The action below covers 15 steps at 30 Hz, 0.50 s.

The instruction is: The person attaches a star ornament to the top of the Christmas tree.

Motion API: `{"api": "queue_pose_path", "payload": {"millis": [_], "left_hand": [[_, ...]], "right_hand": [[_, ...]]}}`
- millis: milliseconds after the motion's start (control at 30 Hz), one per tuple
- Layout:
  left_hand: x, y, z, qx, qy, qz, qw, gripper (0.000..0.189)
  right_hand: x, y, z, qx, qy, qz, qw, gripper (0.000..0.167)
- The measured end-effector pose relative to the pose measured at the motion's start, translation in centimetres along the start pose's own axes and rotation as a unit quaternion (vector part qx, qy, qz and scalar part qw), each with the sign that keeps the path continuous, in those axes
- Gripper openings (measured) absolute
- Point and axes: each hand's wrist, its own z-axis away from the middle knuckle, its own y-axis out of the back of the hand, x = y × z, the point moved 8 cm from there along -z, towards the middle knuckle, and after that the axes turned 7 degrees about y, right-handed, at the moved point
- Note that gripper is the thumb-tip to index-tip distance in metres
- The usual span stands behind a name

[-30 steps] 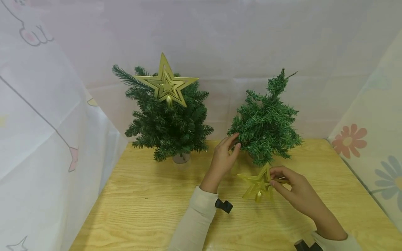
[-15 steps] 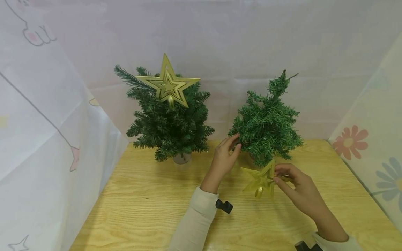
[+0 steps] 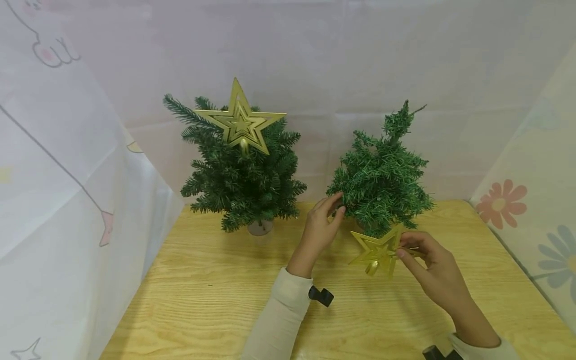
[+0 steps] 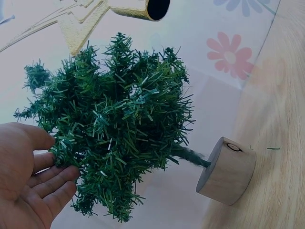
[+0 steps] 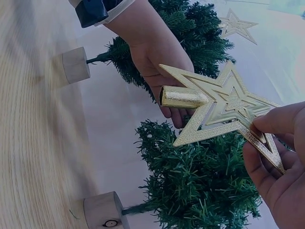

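My right hand [image 3: 434,267] pinches a gold star tree topper [image 3: 380,252] by one point, thumb on one side and fingers on the other. The star is held in front of the smaller green Christmas tree [image 3: 382,175]; its short hollow tube [image 5: 183,97] shows in the right wrist view. My left hand [image 3: 320,227] is at the left side of that tree. Its relaxed fingers [image 4: 55,183] reach the outer branch tips, the thumb standing apart. A round wooden base [image 4: 228,171] carries this tree's stem, and its top is bare.
A fuller green Christmas tree [image 3: 245,185] stands to the left with another gold star [image 3: 240,120] at its top. Both trees are near the back edge of the wooden table [image 3: 198,300]. Printed cloth [image 3: 306,50] hangs behind and at the sides.
My right hand has moved the star slightly right and away from me, tilting it so its tube points more toward me. The left hand keeps its place at the tree.
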Motion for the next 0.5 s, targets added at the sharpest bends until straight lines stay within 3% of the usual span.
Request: {"api": "queue_pose_path", "payload": {"millis": [300, 500], "left_hand": [[0.09, -0.02, 0.07, -0.003, 0.004, -0.008, 1.0000, 0.046], [0.06, 0.03, 0.09, -0.003, 0.003, 0.000, 1.0000, 0.049]], "right_hand": [[0.10, 0.17, 0.19, 0.012, -0.006, -0.021, 0.9997, 0.038], [-0.20, 0.35, 0.13, 0.022, 0.013, -0.021, 0.9995, 0.041]]}}
